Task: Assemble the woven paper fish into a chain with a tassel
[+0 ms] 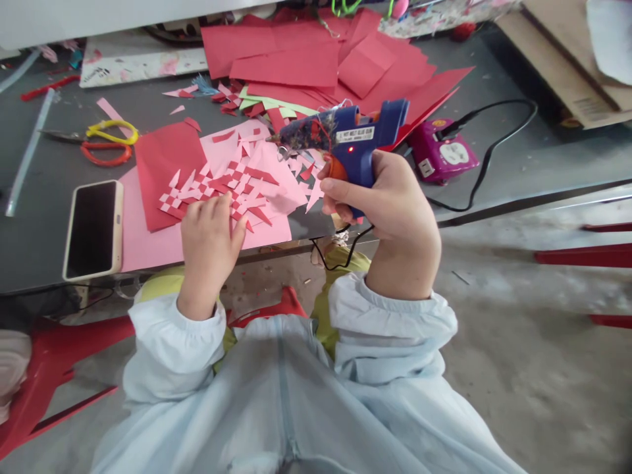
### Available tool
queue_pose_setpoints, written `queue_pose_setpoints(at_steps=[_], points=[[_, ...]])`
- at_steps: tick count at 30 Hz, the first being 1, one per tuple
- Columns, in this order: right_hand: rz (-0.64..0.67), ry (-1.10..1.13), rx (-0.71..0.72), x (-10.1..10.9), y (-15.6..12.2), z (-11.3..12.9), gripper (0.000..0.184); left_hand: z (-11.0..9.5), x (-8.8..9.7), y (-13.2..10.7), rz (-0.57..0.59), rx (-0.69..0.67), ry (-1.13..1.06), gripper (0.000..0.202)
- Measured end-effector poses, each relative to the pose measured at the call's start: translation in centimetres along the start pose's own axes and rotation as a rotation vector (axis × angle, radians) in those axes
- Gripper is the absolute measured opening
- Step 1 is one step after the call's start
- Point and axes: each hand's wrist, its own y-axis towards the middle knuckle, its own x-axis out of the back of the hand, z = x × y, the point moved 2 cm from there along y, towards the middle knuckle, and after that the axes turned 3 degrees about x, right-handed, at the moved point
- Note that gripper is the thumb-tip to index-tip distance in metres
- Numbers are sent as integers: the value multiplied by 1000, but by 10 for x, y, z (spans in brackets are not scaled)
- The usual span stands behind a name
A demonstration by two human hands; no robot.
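My right hand [395,204] is wrapped round the handle of a blue hot glue gun [363,135], raised over the table edge. Its orange trigger sits under my fingers, a small red light glows on its side, and its nozzle points left. My left hand [210,227] lies with fingers stretched over a red and pink woven paper piece [232,184], thumb apart from the fingers. Under that piece are pink paper sheets [153,247] and a red paper sheet [170,164]. What the left fingertips cover is hidden.
A phone [93,230] lies at the table's left front, with scissors [106,139] behind it. Clear glue sticks [30,155] lie farther left. Red paper [291,62] is piled at the back. A purple power socket [442,151] with a black cable stands right, near cardboard [553,72].
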Motion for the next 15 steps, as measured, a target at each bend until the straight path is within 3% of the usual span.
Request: queue_pose_setpoints(at_steps=[7, 11, 15], points=[[11, -14, -26, -2, 2, -3, 24, -7, -5, 4, -68, 81, -129, 48], [-16, -35, -36, -9, 6, -9, 30, -6, -3, 7, -152, 189, -525, 43], [-153, 3, 14, -22, 11, -13, 33, -1, 1, 10, -179, 323, -921, 39]])
